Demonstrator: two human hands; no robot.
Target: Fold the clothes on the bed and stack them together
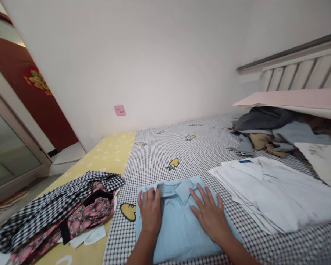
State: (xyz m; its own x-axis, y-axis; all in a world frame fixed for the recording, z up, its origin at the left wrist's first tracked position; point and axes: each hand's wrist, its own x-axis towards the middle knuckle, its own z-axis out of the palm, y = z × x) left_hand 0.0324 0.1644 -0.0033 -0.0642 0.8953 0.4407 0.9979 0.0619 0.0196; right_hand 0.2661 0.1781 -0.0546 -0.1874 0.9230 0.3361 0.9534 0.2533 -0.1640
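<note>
A light blue collared shirt [179, 235], folded into a rectangle, lies on the checked bedsheet [165, 151] at the bottom middle. My left hand [150, 209] rests on its upper left part beside the collar, fingers bent and slightly apart. On the upper right part, just right of the collar, my right hand [209, 213] lies with its fingers spread. Neither hand shows anything gripped. The collar sits between the two hands at the shirt's far edge.
Folded white shirts [278, 195] are stacked at right. Behind them, dark and grey clothes [264, 119] lie under a pink board [295, 98]. Black-and-white checked clothing [57, 202] and a pink floral garment [91, 213] lie at left. A wall [154, 66] bounds the far side.
</note>
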